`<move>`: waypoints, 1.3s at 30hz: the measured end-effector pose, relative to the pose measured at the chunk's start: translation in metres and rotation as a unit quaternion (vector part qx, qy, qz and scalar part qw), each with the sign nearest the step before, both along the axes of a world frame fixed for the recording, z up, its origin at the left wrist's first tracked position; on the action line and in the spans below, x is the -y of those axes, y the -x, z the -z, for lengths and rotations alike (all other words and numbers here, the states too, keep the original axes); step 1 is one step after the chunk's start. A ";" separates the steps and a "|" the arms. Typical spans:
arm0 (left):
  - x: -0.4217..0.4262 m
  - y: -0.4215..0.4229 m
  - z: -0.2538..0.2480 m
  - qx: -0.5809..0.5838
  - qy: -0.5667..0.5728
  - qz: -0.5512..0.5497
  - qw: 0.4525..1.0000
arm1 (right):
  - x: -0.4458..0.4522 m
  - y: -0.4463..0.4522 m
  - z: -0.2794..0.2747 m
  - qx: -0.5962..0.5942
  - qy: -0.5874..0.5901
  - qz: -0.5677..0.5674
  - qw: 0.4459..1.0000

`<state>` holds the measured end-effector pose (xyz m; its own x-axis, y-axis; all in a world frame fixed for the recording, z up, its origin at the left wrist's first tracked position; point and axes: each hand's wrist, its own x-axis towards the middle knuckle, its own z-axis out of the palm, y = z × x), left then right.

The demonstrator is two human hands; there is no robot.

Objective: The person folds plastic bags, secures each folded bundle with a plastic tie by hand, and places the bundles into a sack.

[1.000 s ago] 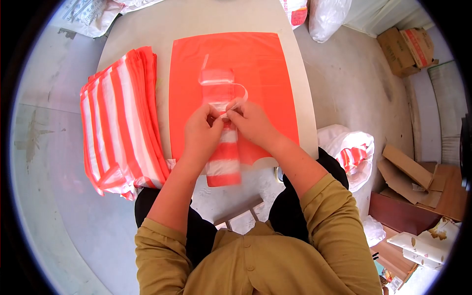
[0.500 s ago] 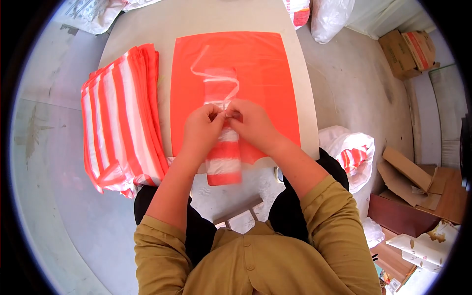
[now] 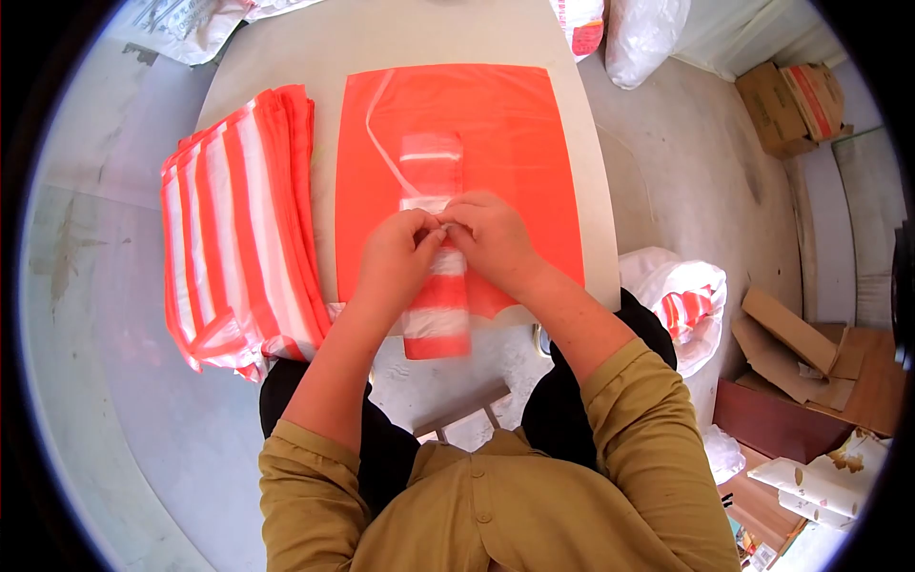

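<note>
A narrow folded bundle with red and white stripes (image 3: 437,319) lies lengthwise on a flat red sheet (image 3: 519,143), its near end past the table's front edge. Over its middle, my left hand (image 3: 398,250) and my right hand (image 3: 491,238) meet with fingertips pinched together. A thin pale strip (image 3: 374,129) runs from the far left of the sheet down to the fingers. Both hands are closed on this strip at the bundle; the exact spot between the fingertips is hidden.
A thick stack of striped red and white bags (image 3: 238,229) lies on the left of the table (image 3: 596,205). To the right are a white sack (image 3: 705,276) with striped material, cardboard boxes (image 3: 777,110) and an opened carton (image 3: 782,353). Clear plastic bags (image 3: 643,38) stand beyond.
The strip's loose end has swung from the bundle's right side to its left and now stretches toward the far left of the sheet. My hands have stayed pinched at nearly the same spot.
</note>
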<state>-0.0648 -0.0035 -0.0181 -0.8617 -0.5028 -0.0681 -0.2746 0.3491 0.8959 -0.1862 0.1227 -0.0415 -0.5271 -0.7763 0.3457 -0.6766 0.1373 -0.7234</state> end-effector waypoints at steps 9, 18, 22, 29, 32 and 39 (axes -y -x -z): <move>0.003 0.005 0.006 0.003 -0.024 -0.016 1.000 | 0.000 0.002 -0.016 0.287 -0.053 -0.024 0.956; 0.002 0.006 0.005 0.013 -0.031 -0.017 0.999 | 0.000 -0.001 -0.013 0.179 -0.028 -0.020 0.983; 0.003 0.006 0.009 0.010 -0.031 -0.016 0.999 | 0.000 0.000 -0.011 0.189 -0.030 -0.007 0.982; 0.002 0.006 0.010 0.008 -0.024 -0.017 1.000 | -0.001 0.001 -0.019 0.197 -0.043 -0.012 0.979; 0.002 0.007 0.009 0.009 -0.026 -0.019 0.999 | 0.000 0.001 -0.018 0.171 -0.048 -0.011 0.984; 0.000 0.006 -0.001 0.025 -0.008 -0.016 1.000 | -0.005 0.001 -0.032 0.160 -0.088 -0.001 0.983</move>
